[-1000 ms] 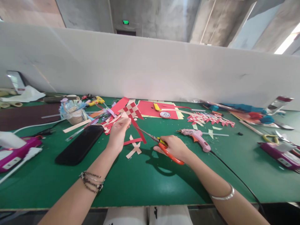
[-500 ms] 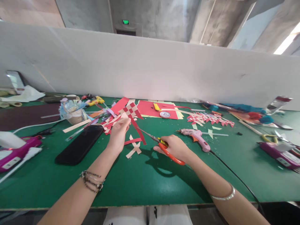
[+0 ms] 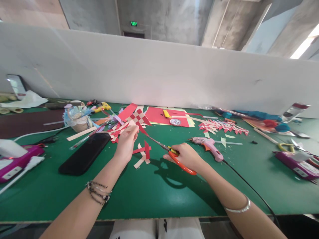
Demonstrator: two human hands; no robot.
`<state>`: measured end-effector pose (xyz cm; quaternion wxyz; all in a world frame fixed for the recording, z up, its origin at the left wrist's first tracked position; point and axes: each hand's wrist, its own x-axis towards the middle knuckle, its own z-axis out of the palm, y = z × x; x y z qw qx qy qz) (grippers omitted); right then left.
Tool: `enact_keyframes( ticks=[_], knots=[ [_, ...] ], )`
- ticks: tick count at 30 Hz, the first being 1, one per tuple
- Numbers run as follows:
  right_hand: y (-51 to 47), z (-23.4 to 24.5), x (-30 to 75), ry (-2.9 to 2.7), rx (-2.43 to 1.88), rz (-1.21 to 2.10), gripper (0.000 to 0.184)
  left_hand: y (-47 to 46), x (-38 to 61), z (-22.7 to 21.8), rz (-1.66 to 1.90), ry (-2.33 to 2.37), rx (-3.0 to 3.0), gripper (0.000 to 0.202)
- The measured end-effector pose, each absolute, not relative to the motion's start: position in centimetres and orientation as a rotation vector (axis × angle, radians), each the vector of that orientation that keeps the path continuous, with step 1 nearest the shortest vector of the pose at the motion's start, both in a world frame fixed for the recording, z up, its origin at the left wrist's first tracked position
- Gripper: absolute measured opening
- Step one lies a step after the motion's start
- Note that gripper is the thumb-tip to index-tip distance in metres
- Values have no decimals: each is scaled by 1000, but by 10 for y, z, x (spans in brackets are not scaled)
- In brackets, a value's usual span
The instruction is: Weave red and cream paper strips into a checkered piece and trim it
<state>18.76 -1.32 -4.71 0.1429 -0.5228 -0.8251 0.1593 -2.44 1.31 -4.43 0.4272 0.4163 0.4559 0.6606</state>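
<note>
Between the fingers of my left hand (image 3: 126, 140) is a small woven paper piece (image 3: 138, 118) in a red and cream check, with a short red end pointing down to the right. My right hand (image 3: 186, 156) is wrapped round the orange handles of a pair of scissors (image 3: 162, 146). The blades look closed, and their tips are at the red end by my left fingers. Below them, a cut red strip (image 3: 147, 150) is over crossed cream offcuts (image 3: 141, 159) on the green table (image 3: 159, 196).
A pink glue gun (image 3: 208, 142) lies right of the scissors, its cord running to the front edge. More checked paper pieces (image 3: 221, 126) lie behind it. Left are a black phone (image 3: 84, 154) and a purple power strip (image 3: 22, 159). Red paper sheets (image 3: 157, 116) and a yellow cutter (image 3: 166, 114) lie behind.
The long red strip on the woven piece has been cut through. Its lower part has dropped onto the offcuts on the table. Both hands have stayed nearly in place.
</note>
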Motion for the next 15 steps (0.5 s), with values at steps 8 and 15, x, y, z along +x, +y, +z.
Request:
enact_keyframes(
  ticks=[8,15],
  knots=[
    [-11,-50,187,-2388,-1610,371,52,18,-32,-48,1719,1266,880,32],
    [-8,-51,185,-2358,-1948,119,49,23,-34,-52,1740,1331,987,30]
  ],
)
